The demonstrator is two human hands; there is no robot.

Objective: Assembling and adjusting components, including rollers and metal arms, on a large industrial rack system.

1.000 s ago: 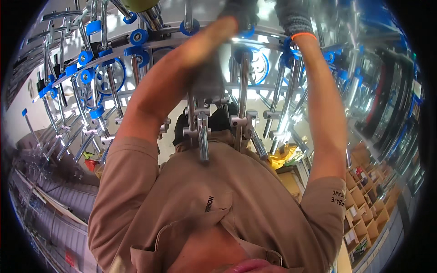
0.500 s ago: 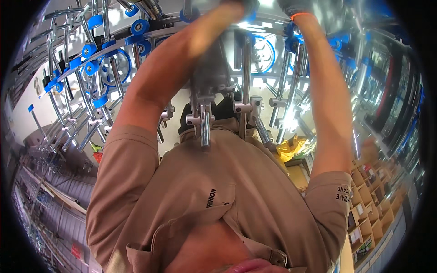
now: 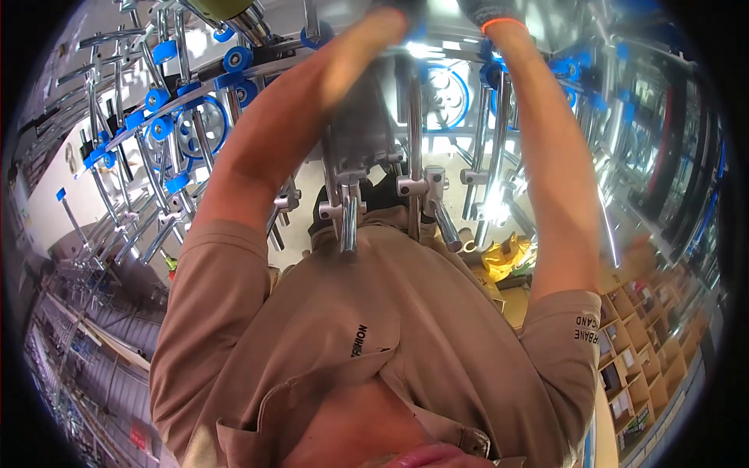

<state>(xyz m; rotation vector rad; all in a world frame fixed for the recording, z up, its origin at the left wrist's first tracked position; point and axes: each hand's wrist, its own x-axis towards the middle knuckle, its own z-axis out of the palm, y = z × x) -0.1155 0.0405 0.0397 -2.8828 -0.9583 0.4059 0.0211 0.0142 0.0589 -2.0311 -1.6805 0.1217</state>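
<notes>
From where I stand, both gloved hands are up at the top edge of the frame: the left hand [image 3: 399,8] just left of the right hand [image 3: 490,11], a narrow gap between them. Their fingers run out of view, so I can't tell whether they're spread, pinched or holding anything. The metal rail [image 3: 460,55] lies just below them in the upper middle, its long axis running crosswise and bending down toward the left side; both forearms cross over it. Neither hand looks clearly nearer to it. A blue roller [image 3: 490,75] sits below the right wrist, and a blue-rimmed wheel [image 3: 445,97] shows below the rail, between the forearms.
</notes>
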